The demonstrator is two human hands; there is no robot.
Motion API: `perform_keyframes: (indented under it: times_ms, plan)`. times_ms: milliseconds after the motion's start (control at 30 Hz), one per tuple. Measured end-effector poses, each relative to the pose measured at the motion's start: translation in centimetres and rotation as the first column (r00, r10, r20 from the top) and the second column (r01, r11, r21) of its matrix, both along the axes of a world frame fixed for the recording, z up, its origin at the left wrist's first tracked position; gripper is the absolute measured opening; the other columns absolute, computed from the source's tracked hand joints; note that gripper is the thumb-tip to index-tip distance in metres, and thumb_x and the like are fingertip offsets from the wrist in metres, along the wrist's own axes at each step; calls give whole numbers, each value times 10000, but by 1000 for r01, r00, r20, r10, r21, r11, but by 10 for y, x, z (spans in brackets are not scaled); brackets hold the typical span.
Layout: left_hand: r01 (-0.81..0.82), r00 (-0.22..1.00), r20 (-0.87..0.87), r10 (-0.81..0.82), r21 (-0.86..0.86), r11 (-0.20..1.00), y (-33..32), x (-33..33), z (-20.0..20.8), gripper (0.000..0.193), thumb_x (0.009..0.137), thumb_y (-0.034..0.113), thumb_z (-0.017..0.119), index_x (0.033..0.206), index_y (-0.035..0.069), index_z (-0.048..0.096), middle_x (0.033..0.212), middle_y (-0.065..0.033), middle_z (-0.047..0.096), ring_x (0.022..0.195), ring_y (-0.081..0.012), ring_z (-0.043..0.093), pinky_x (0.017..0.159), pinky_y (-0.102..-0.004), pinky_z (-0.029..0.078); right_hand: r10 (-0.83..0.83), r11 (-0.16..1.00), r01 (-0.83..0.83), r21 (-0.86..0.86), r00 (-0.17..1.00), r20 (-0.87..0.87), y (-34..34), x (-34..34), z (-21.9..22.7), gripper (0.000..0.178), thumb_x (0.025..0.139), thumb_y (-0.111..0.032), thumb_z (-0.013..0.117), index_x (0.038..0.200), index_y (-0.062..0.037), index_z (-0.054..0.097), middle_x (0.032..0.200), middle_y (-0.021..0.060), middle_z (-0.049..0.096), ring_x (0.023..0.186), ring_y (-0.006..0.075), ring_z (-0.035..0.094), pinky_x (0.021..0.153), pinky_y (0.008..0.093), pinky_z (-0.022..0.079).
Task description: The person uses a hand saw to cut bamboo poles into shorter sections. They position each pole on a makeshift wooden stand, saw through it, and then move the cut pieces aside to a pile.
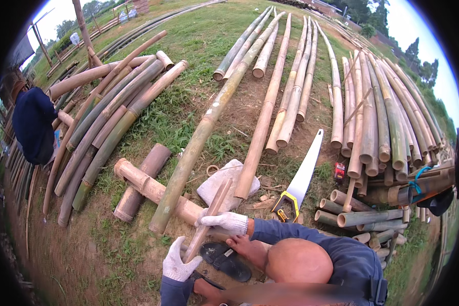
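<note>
Holding one bamboo strip between my two gloved hands.
The split bamboo strip (197,239) is slanting away and rightward from my left hand (178,261) past my right hand (223,222), both touching it. My right fingers are closing around its middle; my left fingers are curling at its near end, though I cannot tell whether they are gripping. Ahead, one pale bamboo length (145,184) is crossing over one dark bamboo length (155,159); one stone (209,189) and one handsaw (305,173) are lying beyond my right hand.
</note>
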State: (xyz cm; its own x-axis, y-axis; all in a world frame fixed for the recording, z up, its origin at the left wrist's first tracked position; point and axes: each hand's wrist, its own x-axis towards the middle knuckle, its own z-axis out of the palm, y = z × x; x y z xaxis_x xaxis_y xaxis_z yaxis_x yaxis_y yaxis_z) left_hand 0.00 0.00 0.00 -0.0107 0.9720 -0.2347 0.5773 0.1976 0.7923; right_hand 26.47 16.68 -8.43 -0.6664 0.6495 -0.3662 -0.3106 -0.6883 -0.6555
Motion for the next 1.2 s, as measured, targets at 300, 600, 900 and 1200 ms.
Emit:
perform_keyframes:
  times_ms: [300,600,900,1200]
  plan:
    - [-297,902,-389,185,-251,921,-132,-80,-63,428,804,338,959,1102,65,819,871,-139,803,814,-272,801,799,-394,627,-741,672,741,-6,672,9,174,153,82,314,1047,-343,841,1194,-122,674,1108,58,679,1036,274,718,965,450,601]
    - [-119,973,-207,104,-62,991,-26,-9,-32,496,899,402,880,1299,118,802,1013,-180,824,949,-392,807,834,-451,625,219,976,-219,5,973,-71,-26,3,26,664,1071,-298,802,1632,-138,485,1479,33,624,1332,237,644,1083,426,551]
    - [130,828,-517,217,554,822,97,-32,-22,791,831,510,920,1451,78,685,1375,-187,717,1280,-409,675,1108,-512,541,-233,967,237,-91,971,55,5,53,11,270,1113,-356,731,1214,-109,695,1266,127,698,1330,387,667,1202,642,519]
    - [24,861,-508,-29,-16,1000,133,-64,-59,766,836,550,866,1451,170,613,1241,-196,795,1132,-416,773,986,-521,612,-212,975,216,-53,974,83,-27,70,-1,363,1095,-301,756,1371,-89,654,1353,141,707,1369,386,663,1196,595,527]
